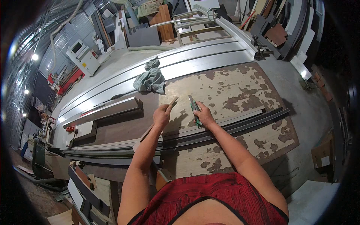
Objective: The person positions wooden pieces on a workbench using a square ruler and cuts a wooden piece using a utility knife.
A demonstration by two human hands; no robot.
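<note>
My left hand (pixel 162 116) is closed around a narrow wooden strip (pixel 174 100), whose light end sticks out past my fingers. A darker edge (pixel 147 132) shows below that hand, and I cannot tell whether it belongs to the same strip. In my right hand (pixel 206 115) is a green utility knife (pixel 193 105), its metal tip pointing away from me. Both hands are over a worn board (pixel 210 88) with peeling pale patches. Under my right wrist runs a long light strip (pixel 236 119), with dark grey strips (pixel 258 119) lying on its near side.
A crumpled grey-green cloth (pixel 150 80) lies beyond my hands, partly on the silver slotted table (pixel 202 62). To the left are a long panel piece (pixel 105 112) and a red-handled tool (pixel 70 129). Offcuts (pixel 88 187) crowd the lower left. A cardboard box (pixel 322 155) stands at right.
</note>
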